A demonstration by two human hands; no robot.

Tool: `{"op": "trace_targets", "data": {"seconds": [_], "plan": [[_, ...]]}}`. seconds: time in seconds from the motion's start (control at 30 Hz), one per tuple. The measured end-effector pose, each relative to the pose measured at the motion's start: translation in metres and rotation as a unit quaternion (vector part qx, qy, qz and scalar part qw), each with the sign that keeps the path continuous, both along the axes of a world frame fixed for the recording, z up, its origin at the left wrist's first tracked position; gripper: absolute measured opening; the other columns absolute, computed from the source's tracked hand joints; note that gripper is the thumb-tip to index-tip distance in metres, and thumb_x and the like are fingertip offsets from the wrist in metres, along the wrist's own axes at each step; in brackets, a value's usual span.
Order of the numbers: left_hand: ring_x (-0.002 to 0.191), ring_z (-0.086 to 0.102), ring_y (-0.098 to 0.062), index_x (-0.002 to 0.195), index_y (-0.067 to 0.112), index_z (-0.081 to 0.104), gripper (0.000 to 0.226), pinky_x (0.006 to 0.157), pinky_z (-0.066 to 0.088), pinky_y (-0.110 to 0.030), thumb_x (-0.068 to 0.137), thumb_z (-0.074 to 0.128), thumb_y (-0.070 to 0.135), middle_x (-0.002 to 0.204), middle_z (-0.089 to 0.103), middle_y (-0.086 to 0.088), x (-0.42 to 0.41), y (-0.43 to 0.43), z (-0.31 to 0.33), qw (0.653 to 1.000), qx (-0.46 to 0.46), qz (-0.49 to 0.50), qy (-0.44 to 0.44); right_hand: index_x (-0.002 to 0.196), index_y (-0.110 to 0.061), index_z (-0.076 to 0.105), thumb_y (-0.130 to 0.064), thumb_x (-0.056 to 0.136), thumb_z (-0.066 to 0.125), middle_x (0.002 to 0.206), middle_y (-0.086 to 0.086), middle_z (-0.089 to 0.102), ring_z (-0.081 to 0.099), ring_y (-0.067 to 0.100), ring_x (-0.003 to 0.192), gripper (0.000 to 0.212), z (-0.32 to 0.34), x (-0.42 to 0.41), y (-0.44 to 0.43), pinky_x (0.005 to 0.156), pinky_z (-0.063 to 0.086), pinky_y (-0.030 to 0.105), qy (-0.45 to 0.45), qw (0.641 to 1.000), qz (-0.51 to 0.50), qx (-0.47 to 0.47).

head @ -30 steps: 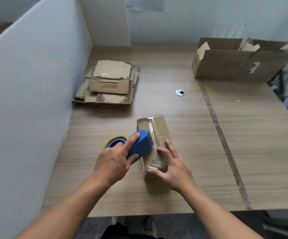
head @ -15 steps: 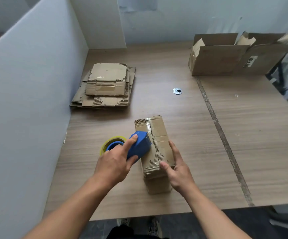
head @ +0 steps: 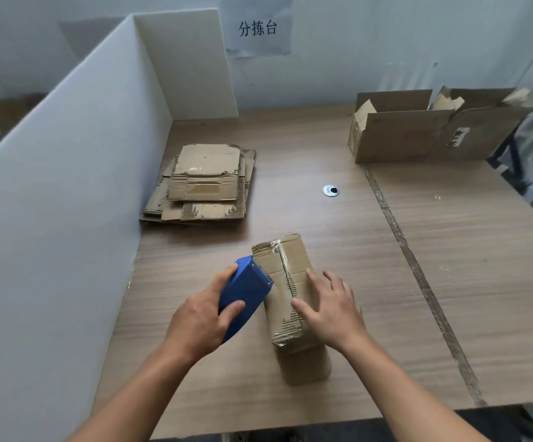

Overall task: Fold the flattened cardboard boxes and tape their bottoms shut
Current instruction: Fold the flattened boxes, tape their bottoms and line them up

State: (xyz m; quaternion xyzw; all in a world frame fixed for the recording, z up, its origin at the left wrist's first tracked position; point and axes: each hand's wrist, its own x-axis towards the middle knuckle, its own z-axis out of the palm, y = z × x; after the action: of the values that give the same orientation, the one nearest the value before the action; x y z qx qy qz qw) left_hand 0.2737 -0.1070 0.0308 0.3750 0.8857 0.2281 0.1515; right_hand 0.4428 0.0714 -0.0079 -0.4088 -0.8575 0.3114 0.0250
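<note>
A small folded cardboard box (head: 286,272) stands on the wooden table (head: 450,282) near the front, its flaps on top with clear tape along the seam. My left hand (head: 201,317) grips a blue tape dispenser (head: 244,290), whose front end rests against the box's left top edge. My right hand (head: 332,309) lies with spread fingers on the box's right top side, pressing it down. A stack of flattened cardboard boxes (head: 204,183) lies at the back left of the table.
A white partition wall (head: 67,202) runs along the table's left side. Two larger open cardboard boxes (head: 418,132) stand at the back right. A round metal grommet (head: 330,190) sits mid-table. A tape line (head: 418,272) crosses the table front to back.
The dispenser has swung up against the box's left top edge and its yellow roll is now hidden behind my left hand. My right hand moved from the box's near end onto its right top side.
</note>
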Motion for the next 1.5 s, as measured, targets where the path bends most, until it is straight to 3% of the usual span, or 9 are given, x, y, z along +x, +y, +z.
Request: {"op": "trace_targets", "data": {"seconds": [0.17, 0.33, 0.5, 0.6, 0.7, 0.9, 1.0, 1.2, 1.5], "plan": [[0.087, 0.062, -0.023, 0.146, 0.052, 0.023, 0.064, 0.078, 0.052, -0.038, 0.094, 0.06, 0.044, 0.11, 0.067, 0.002, -0.014, -0.017, 0.001, 1.0, 0.01, 0.029, 0.0, 0.153, -0.047, 0.005, -0.085, 0.072, 0.053, 0.165, 0.0, -0.016, -0.015, 0.033, 0.151, 0.101, 0.021, -0.057, -0.007, 0.113, 0.019, 0.062, -0.121, 0.991, 0.055, -0.002], [0.089, 0.061, -0.024, 0.143, 0.054, 0.025, 0.064, 0.081, 0.052, -0.04, 0.092, 0.061, 0.041, 0.108, 0.066, 0.002, -0.021, -0.036, -0.003, 0.997, 0.043, 0.061, -0.025, 0.154, -0.049, 0.01, -0.079, 0.077, 0.056, 0.163, -0.01, -0.024, -0.032, 0.021, 0.146, 0.094, 0.015, -0.037, -0.009, 0.116, 0.004, 0.066, -0.065, 0.986, 0.147, 0.049], [0.089, 0.062, -0.024, 0.142, 0.056, 0.024, 0.063, 0.08, 0.052, -0.04, 0.093, 0.061, 0.042, 0.106, 0.066, 0.006, -0.016, -0.045, -0.01, 0.997, 0.039, 0.06, -0.039, 0.152, -0.05, 0.009, -0.103, 0.054, 0.027, 0.162, -0.013, -0.026, -0.034, 0.02, 0.145, 0.113, -0.001, 0.002, -0.028, 0.108, -0.008, 0.074, -0.137, 0.959, 0.231, 0.09], [0.087, 0.062, -0.022, 0.143, 0.055, 0.025, 0.063, 0.078, 0.053, -0.04, 0.093, 0.061, 0.042, 0.104, 0.067, 0.005, -0.013, -0.042, -0.012, 0.997, 0.029, 0.053, -0.045, 0.146, -0.045, 0.022, -0.091, 0.061, 0.054, 0.166, -0.004, -0.009, -0.008, 0.037, 0.152, 0.102, -0.016, -0.001, -0.039, 0.107, 0.013, 0.079, -0.131, 0.963, 0.196, 0.128], [0.086, 0.063, -0.022, 0.144, 0.055, 0.025, 0.063, 0.077, 0.053, -0.039, 0.093, 0.061, 0.043, 0.102, 0.067, 0.006, -0.012, -0.039, -0.012, 0.997, 0.03, 0.047, -0.05, 0.146, -0.043, 0.033, -0.057, 0.071, 0.075, 0.167, 0.002, 0.003, 0.013, 0.04, 0.151, 0.086, -0.022, 0.006, -0.023, 0.099, 0.043, 0.065, -0.077, 0.963, 0.207, 0.156], [0.089, 0.063, -0.023, 0.146, 0.051, 0.029, 0.063, 0.08, 0.053, -0.039, 0.093, 0.062, 0.041, 0.108, 0.067, 0.005, -0.013, -0.037, -0.01, 0.997, 0.042, 0.048, -0.051, 0.151, -0.056, 0.014, -0.081, 0.076, 0.051, 0.159, -0.017, -0.028, -0.029, 0.016, 0.148, 0.087, -0.011, 0.017, -0.006, 0.117, 0.023, 0.048, -0.091, 0.966, 0.233, 0.058], [0.089, 0.063, -0.024, 0.147, 0.051, 0.03, 0.064, 0.08, 0.052, -0.038, 0.093, 0.062, 0.04, 0.109, 0.066, 0.006, -0.013, -0.036, -0.009, 0.996, 0.05, 0.05, -0.048, 0.148, -0.054, 0.027, -0.092, 0.068, 0.031, 0.165, -0.013, -0.011, -0.023, 0.016, 0.148, 0.089, -0.026, 0.012, -0.018, 0.112, 0.033, 0.049, -0.043, 0.973, 0.202, 0.101], [0.09, 0.062, -0.023, 0.147, 0.049, 0.032, 0.063, 0.081, 0.052, -0.036, 0.093, 0.063, 0.039, 0.111, 0.067, 0.005, -0.01, -0.038, -0.007, 0.995, 0.058, 0.058, -0.051, 0.147, -0.045, 0.037, -0.071, 0.084, 0.04, 0.165, -0.007, 0.006, -0.008, 0.024, 0.15, 0.068, -0.034, 0.016, -0.013, 0.108, 0.041, 0.051, -0.014, 0.968, 0.214, 0.13], [0.091, 0.063, -0.022, 0.149, 0.048, 0.031, 0.064, 0.082, 0.052, -0.036, 0.094, 0.063, 0.039, 0.111, 0.066, 0.005, -0.003, -0.034, -0.006, 0.995, 0.069, 0.048, -0.054, 0.154, -0.039, 0.025, -0.033, 0.094, 0.065, 0.154, -0.011, -0.02, -0.026, 0.016, 0.141, 0.072, -0.03, 0.017, 0.005, 0.12, -0.004, 0.029, -0.028, 0.955, 0.29, 0.058]]}}
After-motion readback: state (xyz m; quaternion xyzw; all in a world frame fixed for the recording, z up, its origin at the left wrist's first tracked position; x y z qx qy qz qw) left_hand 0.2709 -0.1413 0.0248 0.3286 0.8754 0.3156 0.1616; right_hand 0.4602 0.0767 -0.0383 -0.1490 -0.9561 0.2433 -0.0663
